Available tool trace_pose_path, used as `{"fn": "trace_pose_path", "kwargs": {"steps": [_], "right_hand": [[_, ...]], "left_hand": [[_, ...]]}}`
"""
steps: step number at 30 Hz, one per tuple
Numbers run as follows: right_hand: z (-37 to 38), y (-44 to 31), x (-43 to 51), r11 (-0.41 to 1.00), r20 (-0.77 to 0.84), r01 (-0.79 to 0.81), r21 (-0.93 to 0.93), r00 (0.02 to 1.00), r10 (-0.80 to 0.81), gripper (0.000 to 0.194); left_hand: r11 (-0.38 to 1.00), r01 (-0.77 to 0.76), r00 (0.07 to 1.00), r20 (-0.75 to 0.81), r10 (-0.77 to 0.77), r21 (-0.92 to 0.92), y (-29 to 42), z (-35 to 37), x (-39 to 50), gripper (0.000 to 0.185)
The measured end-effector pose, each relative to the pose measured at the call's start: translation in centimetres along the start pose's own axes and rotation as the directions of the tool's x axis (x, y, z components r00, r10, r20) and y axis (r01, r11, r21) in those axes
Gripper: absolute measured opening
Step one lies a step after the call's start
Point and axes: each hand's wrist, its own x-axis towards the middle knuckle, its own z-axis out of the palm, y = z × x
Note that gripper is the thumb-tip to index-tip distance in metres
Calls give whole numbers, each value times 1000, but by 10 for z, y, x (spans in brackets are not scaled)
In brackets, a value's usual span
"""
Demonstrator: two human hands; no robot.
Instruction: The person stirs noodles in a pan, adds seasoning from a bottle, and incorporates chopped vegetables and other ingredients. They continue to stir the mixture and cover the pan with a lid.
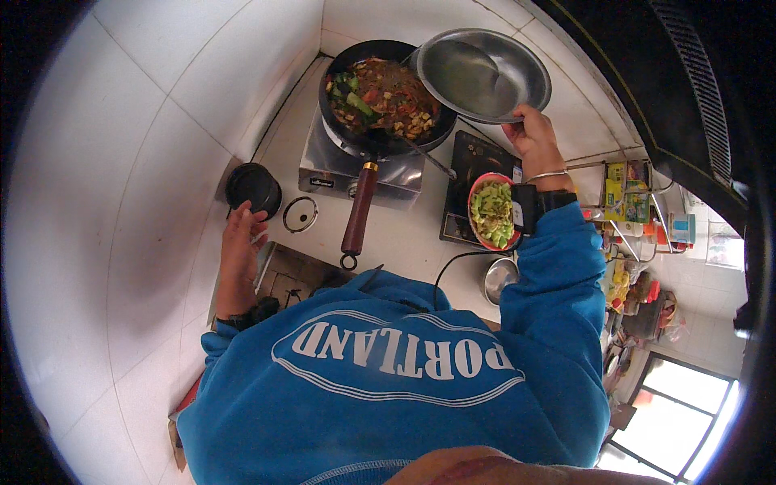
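Observation:
My right hand [533, 136] grips the rim of a wide stainless steel basin [464, 73], tilted beside the wok. Water or a wet sheen seems to lie inside it; I cannot tell which. The black wok [448, 130] sits on a steel tabletop stove [327, 163], its brown handle [362, 209] pointing towards me. Cooked food [388, 91] with red pieces and green leaves fills it. A utensil handle [433, 160] sticks out over the wok's near rim. My left hand [240, 251] is empty, fingers loosely apart, next to a black pot [251, 182] by the wall.
A red-rimmed bowl of chopped green vegetables [492, 212] rests on a black induction cooktop [464, 163]. Nearer me stand a small steel bowl [501, 280] and a round lid [300, 215]. Tiled wall [151, 151] bounds the left side; a rack with packages [630, 191] is at right.

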Motion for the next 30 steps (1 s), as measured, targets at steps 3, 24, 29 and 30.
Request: {"fn": "trace_pose_path", "kwargs": {"steps": [3, 24, 29, 30], "right_hand": [[-3, 2, 1, 999, 11, -27, 20, 1000, 27, 18], [-141, 54, -110, 906, -102, -140, 400, 975, 196, 11], [-217, 98, -169, 903, -186, -104, 417, 963, 197, 12], [-234, 109, -181, 903, -204, -89, 421, 960, 190, 11]], "left_hand": [[1000, 3, 1000, -11, -3, -8, -1, 2, 0, 48], [993, 21, 993, 111, -33, 112, 1, 53, -14, 48], [971, 17, 992, 119, -47, 238, 5, 76, -16, 52], [886, -128, 976, 213, 34, 445, 6, 80, -19, 51]]}}
